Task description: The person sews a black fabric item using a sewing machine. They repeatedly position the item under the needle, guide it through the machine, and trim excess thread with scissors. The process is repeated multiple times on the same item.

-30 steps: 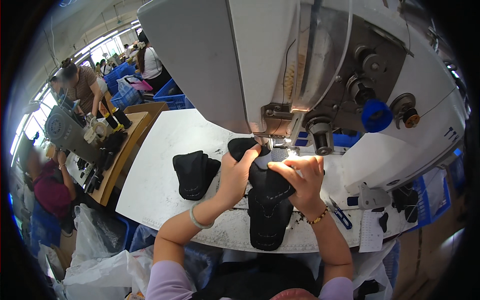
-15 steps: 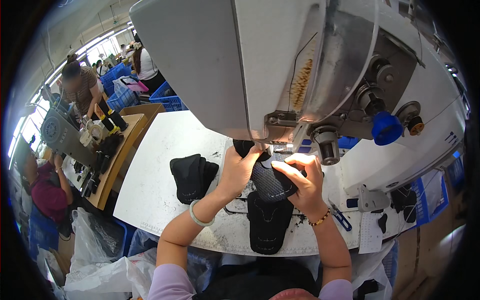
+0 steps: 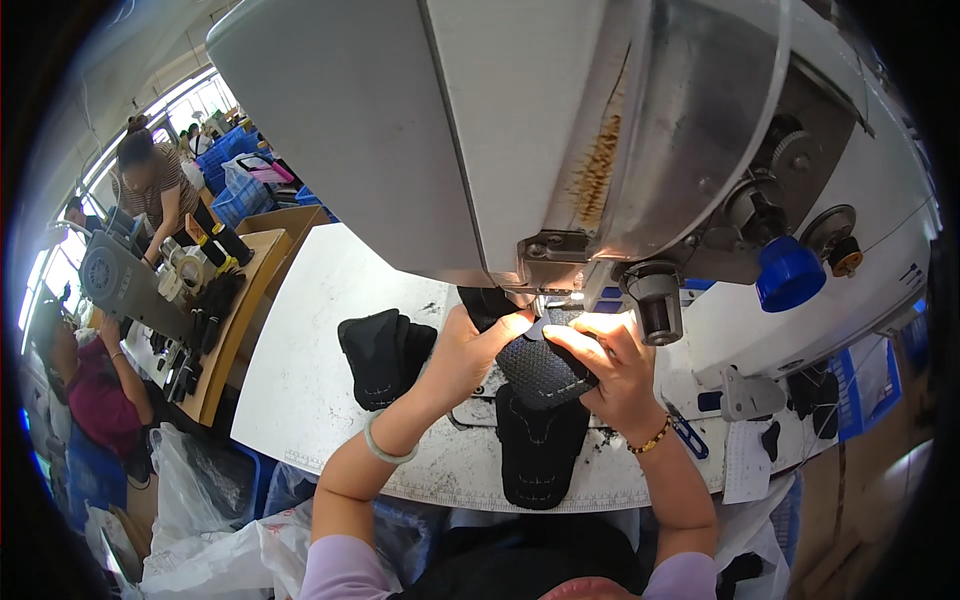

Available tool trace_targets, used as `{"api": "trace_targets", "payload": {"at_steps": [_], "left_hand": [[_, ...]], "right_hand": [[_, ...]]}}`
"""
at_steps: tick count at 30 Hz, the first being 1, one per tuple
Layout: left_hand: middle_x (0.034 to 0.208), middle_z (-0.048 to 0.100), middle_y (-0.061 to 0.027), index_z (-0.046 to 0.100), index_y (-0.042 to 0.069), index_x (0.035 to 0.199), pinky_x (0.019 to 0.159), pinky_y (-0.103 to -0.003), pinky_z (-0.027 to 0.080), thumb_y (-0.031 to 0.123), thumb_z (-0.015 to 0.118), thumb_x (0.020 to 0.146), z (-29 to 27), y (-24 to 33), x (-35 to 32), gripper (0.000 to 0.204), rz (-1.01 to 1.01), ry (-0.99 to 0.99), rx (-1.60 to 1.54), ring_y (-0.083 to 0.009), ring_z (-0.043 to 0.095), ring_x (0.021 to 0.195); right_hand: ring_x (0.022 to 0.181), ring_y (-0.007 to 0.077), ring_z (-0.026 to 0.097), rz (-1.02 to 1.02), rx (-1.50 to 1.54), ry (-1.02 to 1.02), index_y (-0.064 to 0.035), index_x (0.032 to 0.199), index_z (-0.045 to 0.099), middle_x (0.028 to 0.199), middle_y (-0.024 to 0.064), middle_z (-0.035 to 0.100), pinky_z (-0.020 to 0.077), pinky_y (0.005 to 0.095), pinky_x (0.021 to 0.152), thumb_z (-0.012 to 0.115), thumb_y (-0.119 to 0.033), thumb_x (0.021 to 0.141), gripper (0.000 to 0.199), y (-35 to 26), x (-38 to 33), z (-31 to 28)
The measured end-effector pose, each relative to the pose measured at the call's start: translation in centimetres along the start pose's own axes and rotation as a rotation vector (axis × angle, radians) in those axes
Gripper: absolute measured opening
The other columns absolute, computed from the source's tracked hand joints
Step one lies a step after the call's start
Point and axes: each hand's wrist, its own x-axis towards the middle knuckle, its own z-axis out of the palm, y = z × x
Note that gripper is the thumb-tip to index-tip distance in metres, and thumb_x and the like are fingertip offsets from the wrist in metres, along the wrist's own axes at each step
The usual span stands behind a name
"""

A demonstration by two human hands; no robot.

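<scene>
A black textured fabric piece (image 3: 540, 372) lies beneath the needle area of a white sewing machine (image 3: 360, 130). My left hand (image 3: 468, 352) pinches its left side, thumb pointing toward the needle. On the other side my right hand (image 3: 612, 362) grips the piece between thumb and fingers. The fingertips and the piece's far part are partly hidden under the machine head. Just nearer to me, a black padded piece with pale stitching (image 3: 540, 455) rests flat on the table. A stack of similar black pieces (image 3: 382, 352) sits left of my left hand.
Blue-handled thread snips (image 3: 690, 437) lie right of my right wrist on the white table (image 3: 300, 300). Dark lint is scattered there. A blue basket (image 3: 868, 388) stands at the right. At left are another machine (image 3: 130, 285) and co-workers; plastic bags hang below the front edge.
The view has shifted, and the machine head looks larger. Both hands still hold the textured piece, which sits slightly lower and a little turned. The stack and the front piece have stayed put.
</scene>
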Motion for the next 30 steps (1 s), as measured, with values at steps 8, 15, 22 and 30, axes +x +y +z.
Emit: {"api": "trace_targets", "payload": {"at_steps": [8, 15, 22, 30], "left_hand": [[0.095, 0.062, -0.0092, 0.057, -0.001, 0.099, 0.078, -0.028, 0.051, 0.000, 0.054, 0.087, -0.6, -0.6, 1.1, 0.013, -0.074, 0.013, -0.222, -0.0151, 0.061, 0.086], [0.101, 0.060, -0.0042, 0.059, -0.001, 0.102, 0.089, -0.028, 0.044, 0.000, 0.051, 0.090, -0.9, -1.4, 1.2, 0.014, -0.021, -0.015, -0.240, -0.0116, 0.056, 0.095], [0.108, 0.057, -0.0070, 0.050, 0.000, 0.112, 0.094, -0.032, 0.044, -0.001, 0.050, 0.090, -1.4, -2.3, 1.0, 0.022, 0.027, -0.014, -0.207, -0.0150, 0.056, 0.102], [0.106, 0.059, -0.0062, 0.054, 0.000, 0.109, 0.094, -0.031, 0.044, -0.001, 0.051, 0.090, -1.2, -2.5, 1.0, 0.019, 0.053, -0.016, -0.216, -0.0145, 0.057, 0.099]], "right_hand": [[0.079, 0.0194, 0.052, 0.007, -0.107, 0.042, -0.0154, 0.109, 0.068, 0.101, 0.0000, 0.055, 0.0417, 0.0322, 0.065, 0.057, -0.006, 0.054, 0.057, -1.1, 0.3, 0.5], [0.080, 0.0171, 0.053, -0.034, -0.210, 0.081, -0.0169, 0.108, 0.068, 0.105, -0.0008, 0.056, 0.0415, 0.0304, 0.068, 0.056, -0.004, 0.060, 0.051, -0.6, -0.6, 1.0], [0.079, 0.0147, 0.055, -0.065, -0.154, 0.105, -0.0188, 0.107, 0.069, 0.103, -0.0007, 0.058, 0.0392, 0.0304, 0.077, 0.058, -0.008, 0.069, 0.041, 0.4, -1.6, 1.1], [0.077, 0.0166, 0.049, -0.042, -0.170, 0.115, -0.0209, 0.100, 0.068, 0.088, -0.0015, 0.047, 0.0374, 0.0323, 0.071, 0.065, -0.012, 0.069, 0.032, 0.0, -0.9, 0.8]]}}
